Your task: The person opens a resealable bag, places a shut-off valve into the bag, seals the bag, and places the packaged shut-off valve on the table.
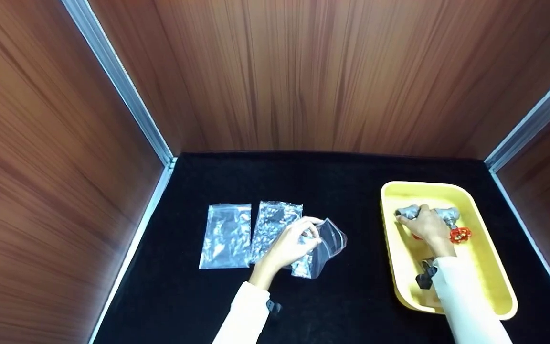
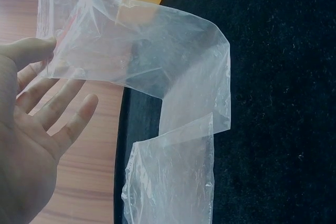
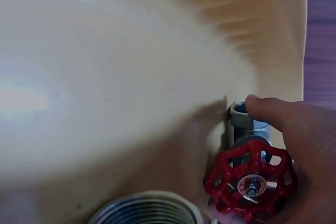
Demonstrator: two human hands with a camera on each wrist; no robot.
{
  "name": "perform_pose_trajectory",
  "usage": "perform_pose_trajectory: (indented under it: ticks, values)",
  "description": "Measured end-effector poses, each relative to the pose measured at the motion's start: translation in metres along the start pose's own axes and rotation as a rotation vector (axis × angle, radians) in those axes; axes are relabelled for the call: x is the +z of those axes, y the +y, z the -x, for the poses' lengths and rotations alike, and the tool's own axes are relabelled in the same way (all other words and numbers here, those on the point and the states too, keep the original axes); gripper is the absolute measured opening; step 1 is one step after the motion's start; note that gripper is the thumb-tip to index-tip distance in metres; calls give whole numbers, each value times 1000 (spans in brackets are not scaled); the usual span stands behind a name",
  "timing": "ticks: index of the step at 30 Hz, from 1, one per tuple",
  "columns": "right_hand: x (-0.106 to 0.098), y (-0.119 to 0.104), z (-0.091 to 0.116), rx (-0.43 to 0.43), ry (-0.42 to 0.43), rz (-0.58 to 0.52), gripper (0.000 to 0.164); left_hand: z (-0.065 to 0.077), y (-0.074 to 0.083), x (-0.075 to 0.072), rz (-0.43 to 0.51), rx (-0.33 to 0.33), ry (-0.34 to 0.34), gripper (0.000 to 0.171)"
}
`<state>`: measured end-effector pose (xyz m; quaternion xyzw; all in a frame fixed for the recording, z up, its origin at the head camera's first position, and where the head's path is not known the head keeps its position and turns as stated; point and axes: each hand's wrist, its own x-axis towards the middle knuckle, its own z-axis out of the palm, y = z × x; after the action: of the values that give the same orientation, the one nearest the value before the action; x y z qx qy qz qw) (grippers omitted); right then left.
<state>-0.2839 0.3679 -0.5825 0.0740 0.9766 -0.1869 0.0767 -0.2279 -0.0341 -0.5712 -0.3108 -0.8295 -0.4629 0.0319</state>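
Note:
My left hand (image 1: 284, 246) pinches the zip end of a clear plastic zip bag (image 2: 184, 35) between thumb and fingers. The bag bends downward, its lower part overlapping another clear bag (image 2: 173, 177) on the black cloth. Inside the yellow tray, my right hand (image 1: 428, 228) grips a metal valve (image 3: 244, 121) with a red handwheel (image 3: 252, 179); the thumb lies at the valve's open end. A second valve (image 1: 449, 215) with a red handwheel lies just right of that hand. The palm covers part of the gripped valve.
The yellow tray (image 1: 494, 272) stands on the right of the black cloth (image 1: 342, 306). Another flat clear bag (image 1: 226, 236) lies at the left. A threaded metal opening (image 3: 149, 211) shows low in the right wrist view. Wood-grain panels (image 1: 303, 76) enclose the back and sides.

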Motion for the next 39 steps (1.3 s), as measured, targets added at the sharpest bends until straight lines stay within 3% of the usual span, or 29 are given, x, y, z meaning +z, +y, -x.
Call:
perform_pose_trajectory:
  ticks: [9,21,31,39]
  values:
    - [3,2,-1,22,-3,38,104,-2,1,0,6,-28,-6,8]
    - [7,3,0,44,27,14,107,-2,0,2,41,-18,-12,5]
    - [12,0,-1,60,83,10,92,0,0,2,41,-30,-12,5]
    - [12,1,-1,59,84,-8,92,1,-1,2,29,-31,-4,5]
